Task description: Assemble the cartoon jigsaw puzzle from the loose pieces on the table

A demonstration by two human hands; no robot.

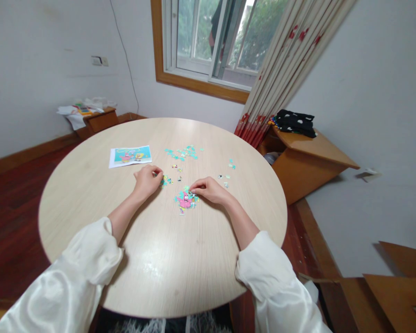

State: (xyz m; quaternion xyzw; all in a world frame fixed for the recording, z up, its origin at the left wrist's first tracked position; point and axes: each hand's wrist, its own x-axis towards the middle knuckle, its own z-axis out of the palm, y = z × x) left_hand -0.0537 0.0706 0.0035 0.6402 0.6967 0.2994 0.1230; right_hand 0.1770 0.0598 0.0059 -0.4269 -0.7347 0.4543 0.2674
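A partly joined jigsaw puzzle (185,201) with a pink cartoon figure lies on the table in front of me. My right hand (210,189) reaches in from the right, thumb and fingers pinched on a small puzzle piece at the upper right edge of the joined part. My left hand (148,179) is curled at the left of a small cluster of puzzle pieces (166,181). Its fingertips are drawn together, and whatever they hold is hidden. A few single puzzle pieces (179,179) lie between the two hands.
Loose turquoise pieces (185,152) spread farther back, with a few more pieces (232,164) to the right. A printed reference picture (131,156) lies at the left on the round table (166,273). Beyond it stand a wooden cabinet (298,157), a curtain (280,60) and a window.
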